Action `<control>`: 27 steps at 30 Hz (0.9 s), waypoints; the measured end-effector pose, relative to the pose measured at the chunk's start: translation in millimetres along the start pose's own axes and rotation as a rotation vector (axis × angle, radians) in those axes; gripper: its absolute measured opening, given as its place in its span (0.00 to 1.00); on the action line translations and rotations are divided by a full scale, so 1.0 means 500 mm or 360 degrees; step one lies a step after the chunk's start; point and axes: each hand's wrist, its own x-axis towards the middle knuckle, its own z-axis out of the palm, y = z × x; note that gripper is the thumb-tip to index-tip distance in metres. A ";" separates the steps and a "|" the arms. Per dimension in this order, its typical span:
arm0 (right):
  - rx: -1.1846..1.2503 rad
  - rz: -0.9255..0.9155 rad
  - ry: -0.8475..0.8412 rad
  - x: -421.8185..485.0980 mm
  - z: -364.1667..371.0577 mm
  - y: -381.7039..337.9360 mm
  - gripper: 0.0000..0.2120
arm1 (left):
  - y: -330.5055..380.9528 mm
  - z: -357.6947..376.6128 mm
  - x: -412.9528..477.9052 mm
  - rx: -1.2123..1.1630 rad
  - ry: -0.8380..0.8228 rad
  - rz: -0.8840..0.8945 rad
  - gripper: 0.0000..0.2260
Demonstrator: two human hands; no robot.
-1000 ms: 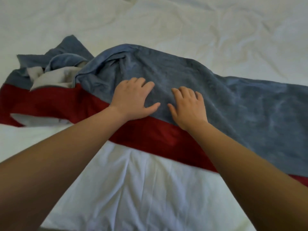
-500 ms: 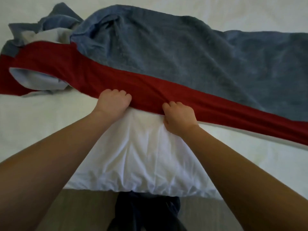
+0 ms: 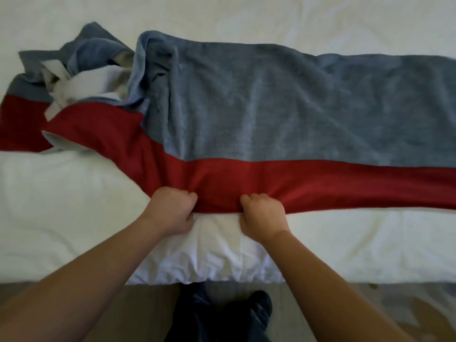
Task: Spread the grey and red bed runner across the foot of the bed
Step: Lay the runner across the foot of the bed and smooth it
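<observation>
Both hands grip the near red edge of the runner (image 3: 271, 124) side by side: left hand (image 3: 170, 211) and right hand (image 3: 262, 213), fingers curled into the cloth. The runner lies flat to the right across the white bed (image 3: 74, 206); its left end is bunched, pale underside showing. Dark-clad legs (image 3: 217, 314) stand on the floor (image 3: 370, 312) below.

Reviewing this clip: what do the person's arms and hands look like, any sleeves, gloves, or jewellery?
Both forearms are bare up to the frame edge, with no sleeves in view. The left hand and right hand wear no gloves, and no watch, bracelet or ring is visible. No markings show.
</observation>
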 end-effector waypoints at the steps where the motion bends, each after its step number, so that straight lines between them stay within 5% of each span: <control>1: -0.0021 -0.0021 -0.0011 -0.008 0.002 0.001 0.06 | 0.005 0.002 -0.007 -0.0008 -0.0006 0.0021 0.14; 9: -0.0085 -0.0144 -0.0005 -0.028 -0.007 0.015 0.06 | -0.023 -0.004 -0.040 0.0133 0.0092 -0.0074 0.12; 16: -0.0142 -0.0154 -0.0140 -0.077 -0.006 0.003 0.06 | 0.038 0.014 -0.097 -0.0027 -0.0159 -0.0218 0.09; 27: -0.0248 -0.0350 0.0167 0.053 -0.164 -0.123 0.17 | -0.140 -0.142 -0.117 -0.0043 0.0430 -0.0509 0.15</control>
